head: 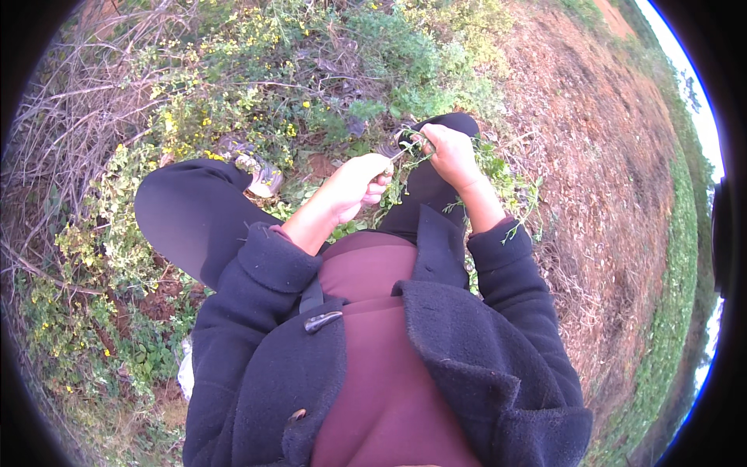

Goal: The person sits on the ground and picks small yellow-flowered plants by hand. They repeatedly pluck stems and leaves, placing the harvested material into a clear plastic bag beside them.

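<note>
My left hand is curled into a fist in front of my body, above the gap between my knees. A thin, pale stem-like piece sticks out past its thumb towards my right hand. My right hand, over my right leg, pinches green leafy sprigs between thumb and fingers. The hands are close together but apart, joined by the thin stem. Fine green leaves also hang below the left fist and beside my right wrist. What lies inside the left palm is hidden by the fingers.
Low yellow-flowered plants grow ahead and to the left, with dry tangled branches at far left. Dry brown ground litter slopes away on the right. My shoe shows among the plants. Something white lies by my left elbow.
</note>
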### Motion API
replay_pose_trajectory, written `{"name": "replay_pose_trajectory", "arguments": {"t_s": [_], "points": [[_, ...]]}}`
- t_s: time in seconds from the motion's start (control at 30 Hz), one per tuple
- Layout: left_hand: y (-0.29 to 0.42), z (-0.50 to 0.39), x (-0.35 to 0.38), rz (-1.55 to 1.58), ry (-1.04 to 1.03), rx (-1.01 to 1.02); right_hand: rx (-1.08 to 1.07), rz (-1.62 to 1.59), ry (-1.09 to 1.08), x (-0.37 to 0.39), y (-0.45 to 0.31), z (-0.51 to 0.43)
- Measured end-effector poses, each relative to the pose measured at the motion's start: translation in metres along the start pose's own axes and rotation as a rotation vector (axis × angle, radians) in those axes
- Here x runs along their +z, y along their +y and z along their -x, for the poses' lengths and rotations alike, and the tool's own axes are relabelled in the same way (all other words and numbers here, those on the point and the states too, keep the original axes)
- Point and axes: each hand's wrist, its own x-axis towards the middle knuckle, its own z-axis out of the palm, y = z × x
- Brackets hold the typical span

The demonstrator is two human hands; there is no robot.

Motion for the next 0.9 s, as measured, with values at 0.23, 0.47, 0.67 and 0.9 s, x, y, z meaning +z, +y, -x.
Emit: {"name": "replay_pose_trajectory", "arguments": {"t_s": [0.23,0.47,0.67,0.9], "points": [[0.011,0.008,-0.011,0.062,0.010,0.068,0.332,0.089,0.011,-0.017,0.028,-0.005],[0.002,-0.015,-0.023,0.224,0.135,0.193,0.276,-0.304,0.037,-0.044,0.026,-0.009],[-0.013,-0.024,-0.003,0.144,0.081,0.029,0.208,-0.492,-0.020,-0.048,-0.007,-0.015],[-0.010,-0.015,0.004,0.040,-0.178,-0.054,0.203,-0.356,0.019,-0.037,-0.014,-0.014]]}}
